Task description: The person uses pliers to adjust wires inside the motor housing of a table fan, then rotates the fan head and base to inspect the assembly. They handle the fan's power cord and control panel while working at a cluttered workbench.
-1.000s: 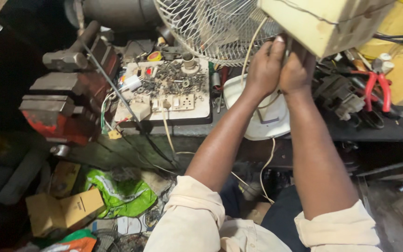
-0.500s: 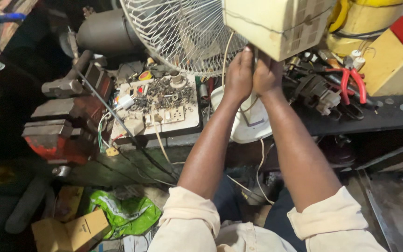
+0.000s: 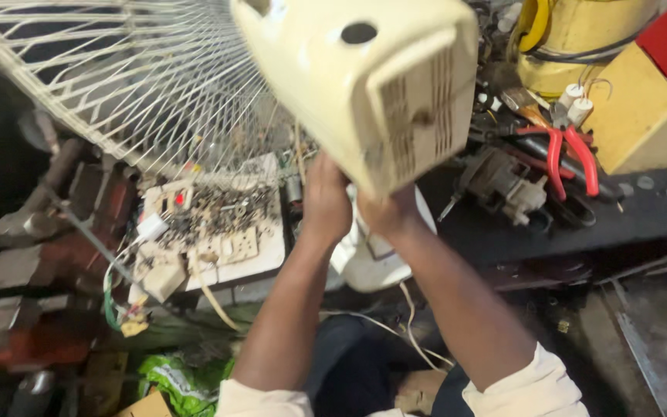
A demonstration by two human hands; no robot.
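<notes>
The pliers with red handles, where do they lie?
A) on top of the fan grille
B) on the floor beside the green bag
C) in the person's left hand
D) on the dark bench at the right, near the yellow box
D: the pliers lie on the dark bench, beside the yellow box, and no hand touches them.

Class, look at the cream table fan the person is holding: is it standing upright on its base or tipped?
Tipped. The fan's motor housing leans toward the camera, its wire guard slanting away, both hands, left and right, under it.
</notes>
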